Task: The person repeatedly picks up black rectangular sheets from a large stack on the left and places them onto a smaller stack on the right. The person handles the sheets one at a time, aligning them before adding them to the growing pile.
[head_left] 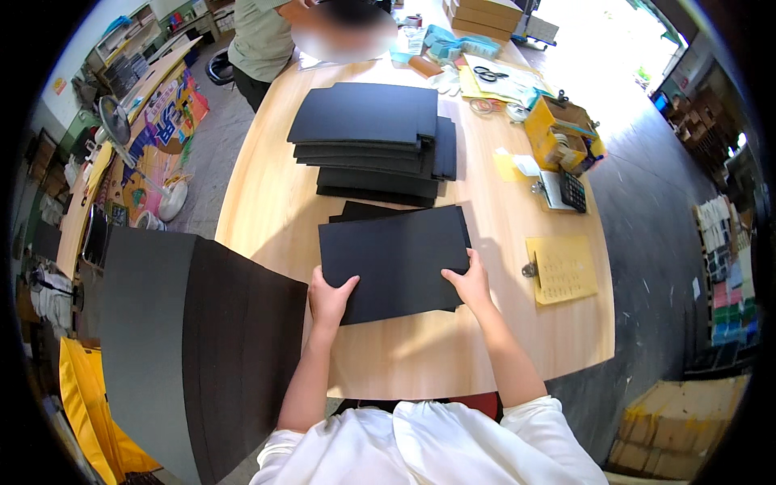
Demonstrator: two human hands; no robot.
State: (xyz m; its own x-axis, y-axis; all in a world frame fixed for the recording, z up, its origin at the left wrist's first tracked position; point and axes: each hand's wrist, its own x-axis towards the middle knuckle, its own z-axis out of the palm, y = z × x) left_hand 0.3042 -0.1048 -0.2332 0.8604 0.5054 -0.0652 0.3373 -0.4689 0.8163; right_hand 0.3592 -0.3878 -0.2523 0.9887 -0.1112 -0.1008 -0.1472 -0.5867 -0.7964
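My left hand (329,300) and my right hand (472,280) grip a flat black rectangular board (392,263) by its left and right edges, thumbs on top and the other fingers mostly hidden beneath. Whether it is one board or several together, I cannot tell. Under its far edge another black board (356,211) sticks out. Beyond it, a stack of black boards (364,117) lies in uneven layers on the wooden table (263,190). Left of my left forearm stands a tall pile of large black sheets (145,323).
Along the table's right side lie a clipboard with yellow paper (566,271), a calculator (572,191) and a yellow box (558,133). Scissors (489,74) and cardboard boxes (482,18) are farther back. A person (263,44) stands at the far left edge; a fan (115,121) stands beyond.
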